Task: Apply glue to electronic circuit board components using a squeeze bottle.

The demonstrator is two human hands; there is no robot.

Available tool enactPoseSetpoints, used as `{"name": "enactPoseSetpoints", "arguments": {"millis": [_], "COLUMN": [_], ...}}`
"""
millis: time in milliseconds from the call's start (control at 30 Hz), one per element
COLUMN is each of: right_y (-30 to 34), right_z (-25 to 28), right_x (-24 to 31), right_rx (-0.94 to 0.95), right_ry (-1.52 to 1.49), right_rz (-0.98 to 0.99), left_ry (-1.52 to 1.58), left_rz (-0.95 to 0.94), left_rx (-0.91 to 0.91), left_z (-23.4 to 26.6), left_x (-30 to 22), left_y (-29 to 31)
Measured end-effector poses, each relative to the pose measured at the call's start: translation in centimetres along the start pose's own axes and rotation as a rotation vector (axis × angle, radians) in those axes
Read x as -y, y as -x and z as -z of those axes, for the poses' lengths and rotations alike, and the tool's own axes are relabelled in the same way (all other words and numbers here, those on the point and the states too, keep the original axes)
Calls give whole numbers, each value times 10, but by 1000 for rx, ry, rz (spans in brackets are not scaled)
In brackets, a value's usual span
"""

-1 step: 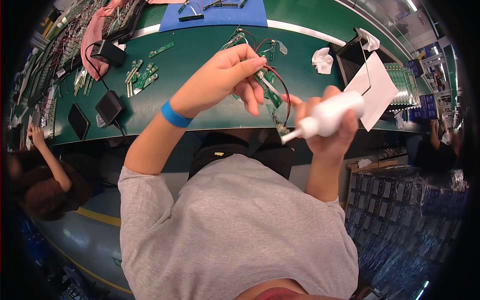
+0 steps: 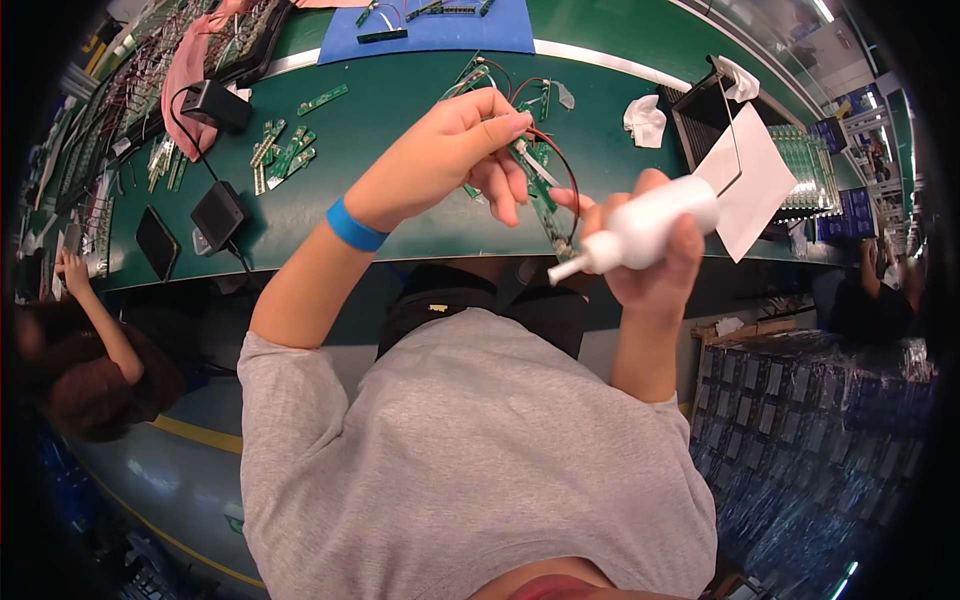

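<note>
My left hand (image 2: 455, 150), with a blue band at its wrist, pinches the upper end of a narrow green circuit board (image 2: 545, 205) between thumb and fingertips. Red and black wires (image 2: 568, 165) loop from the board. My right hand (image 2: 655, 265) is wrapped around a white squeeze bottle (image 2: 662, 222), tilted so its thin nozzle (image 2: 568, 269) points down and left. That nozzle is close to the board's lower end; whether they touch I cannot tell. A finger of my right hand reaches toward the board and wires. More wired boards (image 2: 480, 72) lie on the table beyond my left hand.
Loose circuit boards (image 2: 290, 150) lie left on the green table (image 2: 390, 95), near a black box with a cable (image 2: 220, 214). A blue mat (image 2: 460, 35) is at the back. Right stand crumpled tissue (image 2: 645, 120), a white sheet (image 2: 750, 180) and a black rack (image 2: 700, 115).
The bottle in my right hand has shifted slightly left, its nozzle tip moving left and a little up. The board's lower end has swung slightly left. My left hand has barely moved.
</note>
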State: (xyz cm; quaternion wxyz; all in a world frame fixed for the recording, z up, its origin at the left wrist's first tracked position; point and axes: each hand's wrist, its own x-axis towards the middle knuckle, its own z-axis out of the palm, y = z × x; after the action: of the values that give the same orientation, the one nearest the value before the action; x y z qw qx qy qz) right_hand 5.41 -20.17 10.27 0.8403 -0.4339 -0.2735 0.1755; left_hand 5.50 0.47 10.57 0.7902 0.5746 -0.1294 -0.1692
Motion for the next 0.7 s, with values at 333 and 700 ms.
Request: {"name": "enactPoseSetpoints", "arguments": {"millis": [333,700], "right_y": [-10,-10], "right_z": [2,11], "right_x": [-3,-12], "right_rx": [-228,-423], "right_ry": [-158,-90], "right_rz": [-97,4], "left_ry": [-50,695], "left_rz": [314,579], "left_rx": [-142,255], "left_z": [18,-17], "left_x": [40,94], "left_y": [-16,-2]}}
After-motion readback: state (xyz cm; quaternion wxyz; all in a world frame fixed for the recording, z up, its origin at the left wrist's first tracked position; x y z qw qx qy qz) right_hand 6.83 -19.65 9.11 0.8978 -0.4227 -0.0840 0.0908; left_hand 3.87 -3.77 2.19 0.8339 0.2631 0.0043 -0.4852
